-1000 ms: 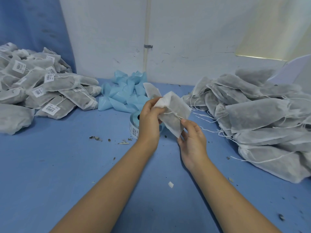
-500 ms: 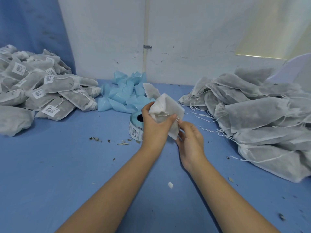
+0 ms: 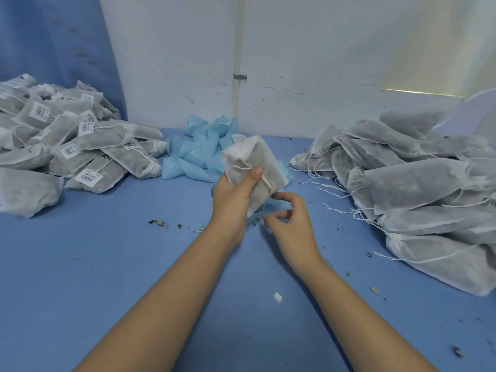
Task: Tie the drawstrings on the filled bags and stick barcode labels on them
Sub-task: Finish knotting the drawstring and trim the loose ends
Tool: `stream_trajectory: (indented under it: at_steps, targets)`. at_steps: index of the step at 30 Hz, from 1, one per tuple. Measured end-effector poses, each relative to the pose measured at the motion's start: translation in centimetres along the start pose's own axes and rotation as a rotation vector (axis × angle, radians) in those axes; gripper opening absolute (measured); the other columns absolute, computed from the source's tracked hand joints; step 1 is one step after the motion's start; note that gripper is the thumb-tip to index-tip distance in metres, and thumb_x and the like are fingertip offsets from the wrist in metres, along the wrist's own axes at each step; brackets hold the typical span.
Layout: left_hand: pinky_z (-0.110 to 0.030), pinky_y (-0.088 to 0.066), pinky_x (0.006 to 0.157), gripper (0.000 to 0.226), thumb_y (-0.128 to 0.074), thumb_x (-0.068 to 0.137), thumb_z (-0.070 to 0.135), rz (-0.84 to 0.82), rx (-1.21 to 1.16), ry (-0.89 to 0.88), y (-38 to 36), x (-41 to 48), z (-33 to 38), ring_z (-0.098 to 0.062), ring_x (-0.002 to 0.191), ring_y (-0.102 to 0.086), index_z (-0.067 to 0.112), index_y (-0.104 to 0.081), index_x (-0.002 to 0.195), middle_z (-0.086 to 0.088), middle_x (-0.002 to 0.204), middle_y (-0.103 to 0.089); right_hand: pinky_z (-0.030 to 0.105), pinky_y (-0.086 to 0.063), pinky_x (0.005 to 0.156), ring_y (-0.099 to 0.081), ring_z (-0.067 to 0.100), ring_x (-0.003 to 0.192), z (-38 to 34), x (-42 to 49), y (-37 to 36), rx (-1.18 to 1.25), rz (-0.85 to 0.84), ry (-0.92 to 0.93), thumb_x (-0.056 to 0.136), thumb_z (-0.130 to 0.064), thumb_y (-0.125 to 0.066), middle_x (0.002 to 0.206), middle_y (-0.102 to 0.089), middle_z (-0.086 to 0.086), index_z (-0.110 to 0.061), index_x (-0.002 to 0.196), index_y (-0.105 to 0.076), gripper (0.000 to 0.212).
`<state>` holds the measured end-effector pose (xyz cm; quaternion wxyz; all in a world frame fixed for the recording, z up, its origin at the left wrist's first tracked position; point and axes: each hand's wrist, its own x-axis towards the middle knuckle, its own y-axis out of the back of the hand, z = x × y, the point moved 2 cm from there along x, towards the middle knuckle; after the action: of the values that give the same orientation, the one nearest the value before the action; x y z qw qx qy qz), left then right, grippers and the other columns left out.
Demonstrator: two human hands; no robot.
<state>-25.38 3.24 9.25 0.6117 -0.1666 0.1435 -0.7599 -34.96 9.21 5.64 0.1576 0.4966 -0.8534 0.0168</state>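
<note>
The left hand (image 3: 231,196) grips the bag (image 3: 259,158), long axis near upright, neck up. The right hand (image 3: 294,226) curls just below; what it grasps, if anything, is unclear.

Small packing workshop, hand batch work, not a home. Blue table (image 3: 107,264) butts against a scuffed white wall (image 3: 322,63) with a bare pipe (image 3: 237,49) clipped to it. On the left is a heap of labelled bags (image 3: 80,146), filled, tied, with barcode stickers on. On the right is a heap of plain bags (image 3: 416,178), same type, strings trailing loose. At the back between them lies a pile of blue paper strips (image 3: 198,151). Dried leaf crumbs (image 3: 158,223) are scattered on the tabletop.
</note>
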Motion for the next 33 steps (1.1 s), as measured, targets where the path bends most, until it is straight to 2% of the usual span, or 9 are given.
stream_trajectory:
  at_steps: [5, 8, 11, 15, 18, 21, 24, 27, 33]
  targets:
    - [-0.031, -0.055, 0.080, 0.016, -0.058, 0.090, 0.003, -0.061, -0.033, -0.013, 1.0, 0.7, 0.7, -0.015, 0.085, -0.068, 0.012, -0.065, 0.101, -0.004, 0.092, -0.071, 0.013, -0.045, 0.075, -0.051, 0.007, 0.069, 0.1, 0.0, -0.7, -0.229, -0.136, 0.145, 0.079, -0.004, -0.068, 0.125, -0.032, -0.012, -0.047, 0.104, -0.047, 0.054]
    - [-0.032, -0.056, 0.077, 0.018, -0.059, 0.086, -0.001, -0.043, -0.028, -0.002, 1.5, 0.9, 1.0, -0.018, 0.082, -0.068, 0.013, -0.066, 0.096, -0.004, 0.088, -0.072, 0.012, -0.042, 0.075, -0.052, 0.011, 0.072, 0.5, 0.2, -0.4, -0.265, -0.135, 0.135, 0.080, -0.010, -0.072, 0.130, -0.029, -0.009, -0.036, 0.110, -0.056, 0.043]
    - [-0.029, -0.054, 0.066, 0.022, -0.057, 0.078, -0.008, -0.001, 0.026, 0.016, 1.8, 0.9, 1.0, -0.018, 0.069, -0.066, 0.012, -0.066, 0.081, -0.001, 0.070, -0.069, 0.011, -0.041, 0.072, -0.053, 0.000, 0.074, 0.2, 0.0, -0.7, -0.314, -0.167, 0.213, 0.080, -0.016, -0.076, 0.132, -0.031, -0.010, -0.024, 0.110, -0.065, 0.032]
    - [-0.015, -0.045, 0.047, 0.026, -0.049, 0.066, -0.016, 0.038, 0.157, -0.013, 2.1, 0.7, 1.4, -0.009, 0.050, -0.057, 0.009, -0.058, 0.065, 0.002, 0.056, -0.059, 0.034, -0.048, 0.074, -0.053, 0.009, 0.088, 0.4, -0.2, -0.9, -0.508, -0.157, 0.294, 0.087, -0.021, -0.067, 0.135, -0.038, -0.011, -0.018, 0.098, -0.070, 0.012]
    - [-0.022, -0.032, 0.049, 0.021, -0.050, 0.053, -0.002, 0.050, 0.374, -0.039, 2.6, 0.7, 1.7, -0.014, 0.051, -0.042, 0.017, -0.044, 0.052, 0.003, 0.053, -0.046, 0.031, -0.043, 0.064, -0.050, 0.010, 0.089, 0.7, 0.2, -0.1, -0.660, -0.044, 0.300, 0.091, -0.025, -0.060, 0.135, -0.038, -0.011, -0.023, 0.094, -0.065, 0.006]
    - [-0.028, -0.023, 0.051, 0.034, -0.049, 0.068, -0.001, 0.033, 0.673, -0.098, 3.9, 0.5, 1.0, -0.012, 0.046, -0.034, 0.019, -0.036, 0.043, 0.007, 0.043, -0.041, 0.028, -0.036, 0.059, -0.050, 0.012, 0.084, 1.2, 0.8, 0.9, -0.654, 0.052, 0.247, 0.092, -0.024, -0.060, 0.131, -0.039, -0.010, -0.026, 0.084, -0.060, 0.008]
    - [-0.033, -0.039, 0.063, 0.021, -0.042, 0.072, 0.013, -0.032, 0.912, -0.200, 5.1, 0.0, 0.2, -0.022, 0.071, -0.054, 0.012, -0.064, 0.070, -0.005, 0.077, -0.068, 0.028, -0.036, 0.059, -0.051, 0.011, 0.084, 1.4, 1.0, 1.2, -0.632, 0.076, 0.200, 0.092, -0.026, -0.060, 0.129, -0.040, -0.010, -0.030, 0.081, -0.055, 0.013]
    - [-0.028, -0.041, 0.082, 0.040, -0.044, 0.086, 0.011, -0.078, 1.211, -0.285, 6.0, 0.4, -0.1, -0.018, 0.110, -0.056, 0.024, -0.067, 0.116, 0.013, 0.128, -0.060, 0.028, -0.037, 0.058, -0.052, 0.011, 0.085, 1.5, 1.1, 1.2, -0.661, 0.070, 0.186, 0.093, -0.028, -0.059, 0.129, -0.039, -0.011, -0.028, 0.084, -0.056, 0.009]
    - [-0.027, -0.029, 0.064, 0.031, -0.042, 0.086, 0.011, -0.054, 1.466, -0.348, 5.9, 0.5, -0.3, -0.017, 0.095, -0.056, 0.020, -0.071, 0.094, 0.017, 0.128, -0.051, 0.027, -0.036, 0.057, -0.054, 0.012, 0.084, 1.5, 1.2, 1.4, -0.632, 0.090, 0.137, 0.093, -0.027, -0.059, 0.126, -0.037, -0.013, -0.027, 0.085, -0.058, 0.009]
